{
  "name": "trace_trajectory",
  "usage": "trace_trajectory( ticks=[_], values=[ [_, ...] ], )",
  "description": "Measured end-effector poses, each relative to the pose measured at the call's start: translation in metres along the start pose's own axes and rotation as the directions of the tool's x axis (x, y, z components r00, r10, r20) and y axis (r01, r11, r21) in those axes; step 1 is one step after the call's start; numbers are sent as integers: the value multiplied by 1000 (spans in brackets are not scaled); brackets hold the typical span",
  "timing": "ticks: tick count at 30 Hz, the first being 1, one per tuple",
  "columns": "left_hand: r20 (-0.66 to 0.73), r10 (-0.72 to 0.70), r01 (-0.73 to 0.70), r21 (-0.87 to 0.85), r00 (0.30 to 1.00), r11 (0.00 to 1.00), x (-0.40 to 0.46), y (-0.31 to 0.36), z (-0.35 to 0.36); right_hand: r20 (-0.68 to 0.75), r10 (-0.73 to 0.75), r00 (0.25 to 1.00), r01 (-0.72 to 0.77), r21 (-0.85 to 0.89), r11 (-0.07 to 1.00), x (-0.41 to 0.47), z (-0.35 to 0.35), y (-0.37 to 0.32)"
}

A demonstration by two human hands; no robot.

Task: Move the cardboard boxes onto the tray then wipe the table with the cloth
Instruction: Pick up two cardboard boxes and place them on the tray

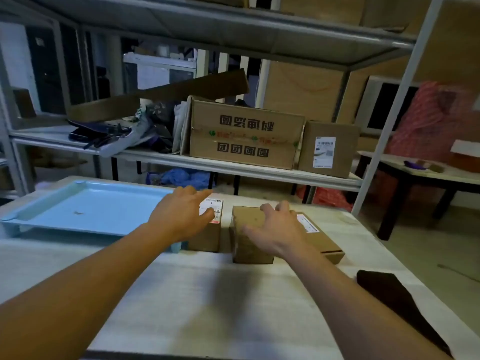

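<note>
3 cardboard boxes are seen on the pale bench (202, 294), none on the tray. The light-blue tray (85, 209) lies at the left with a small speck on it. The left hand (181, 216) is laid over the labelled box (207, 229) just beside the tray, fingers spread apart, not closed. The right hand (275, 229) is laid on the plain box (249, 242), fingers apart. A flat labelled box (322, 240) touches it on the right. A dark cloth (389, 297) lies near the right edge.
</note>
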State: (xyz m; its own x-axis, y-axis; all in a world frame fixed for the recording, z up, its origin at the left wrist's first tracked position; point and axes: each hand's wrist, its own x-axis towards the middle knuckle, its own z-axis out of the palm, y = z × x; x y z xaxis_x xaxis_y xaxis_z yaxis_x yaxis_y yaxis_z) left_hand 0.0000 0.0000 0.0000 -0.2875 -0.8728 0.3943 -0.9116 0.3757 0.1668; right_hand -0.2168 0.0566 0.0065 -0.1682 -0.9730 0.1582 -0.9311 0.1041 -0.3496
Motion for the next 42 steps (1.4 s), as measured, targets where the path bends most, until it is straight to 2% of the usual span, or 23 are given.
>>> trace_trajectory(
  ticks=[6, 10, 13, 16, 18, 20, 22, 24, 26, 28, 30, 32, 33, 35, 38, 42],
  values=[
    [46, -115, 116, -21, 992, 993, 16, -5, 43, 49, 127, 991, -129, 30, 991, 22, 40, -5],
    [149, -281, 293, -69, 948, 954, 28, 2, 60, 80, 159, 984, -154, -62, 986, 34, 57, -2],
    [184, -310, 330, -91, 933, 939, 36, 13, 70, 87, 166, 982, -164, -31, 986, 46, 58, 5],
    [196, -340, 357, -58, 920, 932, 42, 23, 76, 84, 178, 980, -187, 117, 975, 52, 50, 19],
    [219, -370, 388, -44, 903, 921, 43, 26, 79, 101, 199, 975, -221, 292, 931, 53, 39, 30],
    [210, -387, 414, -102, 898, 904, 43, 24, 80, 155, 239, 959, -285, 531, 798, 55, 30, 40],
    [174, -406, 440, -251, 897, 862, 43, 18, 73, 245, 275, 930, -364, 720, 591, 56, 24, 47],
    [139, -432, 442, -475, 891, 761, 42, 10, 61, 324, 301, 897, -423, 827, 371, 55, 17, 50],
    [150, -511, 470, -662, 846, 584, 42, 0, 53, 377, 298, 877, -440, 880, 181, 56, 12, 52],
    [279, -606, 522, -809, 745, 269, 43, -9, 49, 422, 278, 863, -449, 893, 39, 57, 6, 50],
    [447, -607, 526, -848, 657, -55, 38, -15, 43, 454, 263, 851, -461, 887, -41, 58, 4, 45],
    [553, -541, 483, -829, 634, -282, 33, -20, 39, 470, 251, 846, -464, 882, -86, 61, 3, 39],
    [573, -518, 462, -819, 635, -340, 29, -23, 37, 473, 248, 845, -463, 880, -101, 63, 4, 36],
    [583, -507, 439, -812, 635, -384, 22, -30, 36, 473, 243, 847, -460, 881, -110, 65, 4, 32],
    [575, -521, 431, -818, 631, -381, 18, -39, 31, 478, 210, 853, -466, 878, -106, 66, 5, 24],
    [537, -528, 436, -843, 658, -315, 15, -54, 24, 470, 194, 861, -465, 882, -73, 64, 6, 8]
  ],
)
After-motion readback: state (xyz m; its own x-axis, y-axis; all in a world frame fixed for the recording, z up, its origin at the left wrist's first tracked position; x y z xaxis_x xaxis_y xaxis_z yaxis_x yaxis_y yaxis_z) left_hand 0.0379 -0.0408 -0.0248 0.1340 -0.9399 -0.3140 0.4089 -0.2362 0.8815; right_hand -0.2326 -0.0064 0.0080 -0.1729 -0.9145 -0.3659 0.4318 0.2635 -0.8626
